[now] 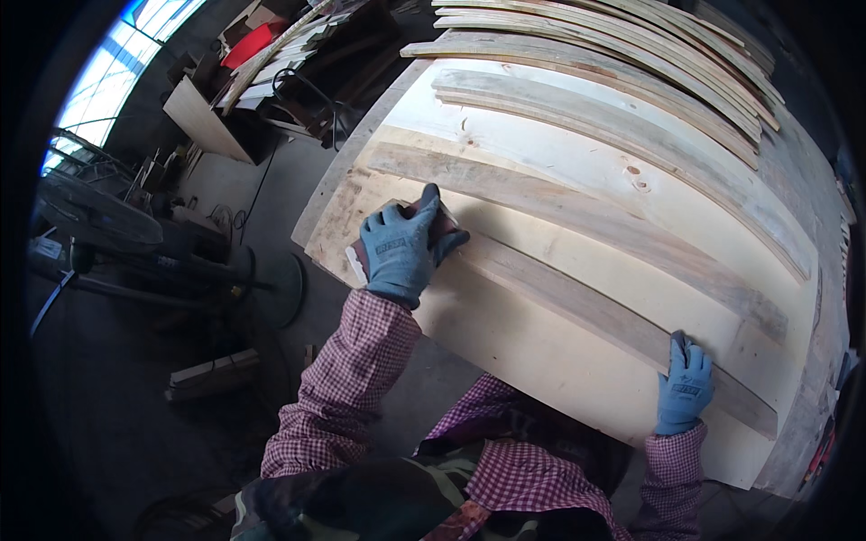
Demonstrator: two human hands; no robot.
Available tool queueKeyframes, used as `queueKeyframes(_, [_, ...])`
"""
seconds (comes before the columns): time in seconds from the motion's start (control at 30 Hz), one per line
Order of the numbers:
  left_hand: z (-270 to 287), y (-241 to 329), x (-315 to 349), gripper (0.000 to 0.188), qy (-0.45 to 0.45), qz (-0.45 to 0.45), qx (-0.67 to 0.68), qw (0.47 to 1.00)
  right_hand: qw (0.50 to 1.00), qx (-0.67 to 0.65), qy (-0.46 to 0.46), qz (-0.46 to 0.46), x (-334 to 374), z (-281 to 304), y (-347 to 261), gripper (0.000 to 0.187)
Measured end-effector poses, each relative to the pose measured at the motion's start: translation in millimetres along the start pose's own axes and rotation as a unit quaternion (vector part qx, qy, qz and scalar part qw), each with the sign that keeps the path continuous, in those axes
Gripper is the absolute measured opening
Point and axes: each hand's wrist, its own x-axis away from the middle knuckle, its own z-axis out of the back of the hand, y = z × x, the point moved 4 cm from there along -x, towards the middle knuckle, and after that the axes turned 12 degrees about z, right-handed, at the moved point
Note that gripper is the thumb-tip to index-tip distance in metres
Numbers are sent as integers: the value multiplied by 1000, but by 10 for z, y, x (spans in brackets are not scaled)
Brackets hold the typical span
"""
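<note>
Head view: dark print (small and soft) marks both blue gloves [397,261]. The left hand [401,243] clasps a reddish pad [440,223], mostly hidden under it, on a narrow board [577,305] lying across a pale panel [505,347]; the right hand [686,386] covers the board's right part, whether pinching I cannot tell.

Daylight glares through a paned window [113,77] at ten o'clock; a pedestal fan [99,214] stands at nine, and grey floor [289,185] darkens toward eight.
</note>
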Motion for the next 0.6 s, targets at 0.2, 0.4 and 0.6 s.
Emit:
queueKeyframes(0.2, [263, 1337, 879, 80, -97, -194, 188, 958, 1000, 7, 9, 19, 22, -2, 44, 86])
queueKeyframes(0.4, [29, -331, -281, 72, -166, 58, -80, 981, 1000, 7, -5, 12, 15, -19, 29, 91])
queueKeyframes(0.6, [58, 542, 222, 72, -83, -49, 32, 995, 1000, 25, -7, 10, 22, -4, 19, 90])
